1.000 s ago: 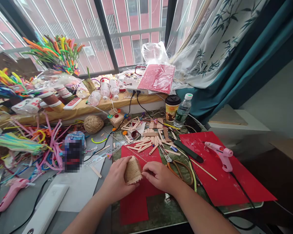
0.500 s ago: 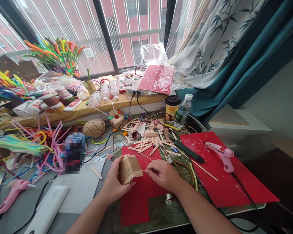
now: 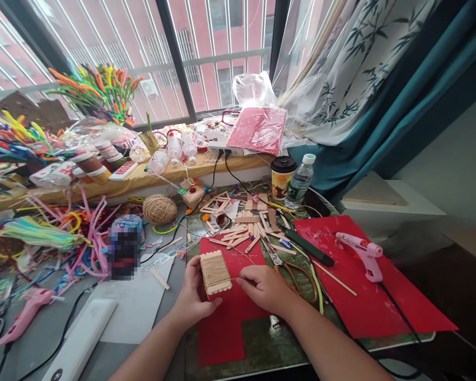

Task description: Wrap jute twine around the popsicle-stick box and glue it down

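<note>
A small box of wooden craft sticks (image 3: 216,272), wound about its middle with brown twine, rests in my left hand (image 3: 194,296). The fingers go behind it and the thumb lies along its lower edge. My right hand (image 3: 262,286), just right of the box, pinches the twine (image 3: 235,279) that runs taut from the box's side. Farther along, the slack strand (image 3: 241,252) trails back over the red sheet toward the loose sticks. The twine ball (image 3: 159,208) sits at the back left. Both hands are above a red sheet (image 3: 222,338).
Loose craft sticks (image 3: 248,227) are piled behind the hands. Scissors (image 3: 291,275) lie beside my right hand. A pink glue gun (image 3: 363,254) rests on another red sheet, a second glue gun (image 3: 27,315) at left. A water bottle (image 3: 300,182) and paper cup (image 3: 282,179) stand behind.
The box has turned in my left hand, so a flat twine-wrapped face with bare stick ends now faces up. My right hand keeps its pinch on the twine. The view has shifted slightly.
</note>
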Demonstrator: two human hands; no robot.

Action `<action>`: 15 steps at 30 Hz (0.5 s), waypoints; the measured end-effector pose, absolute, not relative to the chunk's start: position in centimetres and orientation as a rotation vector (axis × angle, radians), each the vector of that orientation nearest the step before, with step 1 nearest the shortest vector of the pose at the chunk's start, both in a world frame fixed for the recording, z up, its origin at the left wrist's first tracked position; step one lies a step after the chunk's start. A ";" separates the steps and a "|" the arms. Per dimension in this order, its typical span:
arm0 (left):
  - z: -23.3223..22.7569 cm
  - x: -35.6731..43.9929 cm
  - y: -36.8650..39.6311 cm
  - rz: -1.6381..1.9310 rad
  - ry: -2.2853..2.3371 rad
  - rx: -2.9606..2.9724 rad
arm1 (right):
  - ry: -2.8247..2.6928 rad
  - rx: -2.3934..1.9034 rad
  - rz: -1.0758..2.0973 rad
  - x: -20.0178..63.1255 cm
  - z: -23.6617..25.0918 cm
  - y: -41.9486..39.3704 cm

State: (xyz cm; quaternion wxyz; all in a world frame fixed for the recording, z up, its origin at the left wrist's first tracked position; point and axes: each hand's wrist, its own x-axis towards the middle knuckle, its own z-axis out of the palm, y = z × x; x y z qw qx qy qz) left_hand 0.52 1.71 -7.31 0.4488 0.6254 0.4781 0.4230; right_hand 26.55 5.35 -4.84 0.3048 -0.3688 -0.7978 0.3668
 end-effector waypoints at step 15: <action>-5.7 1.8 1.9 0.902 1.130 1.685 | -2.055 -1.044 1.128 26.2 -5.1 5.2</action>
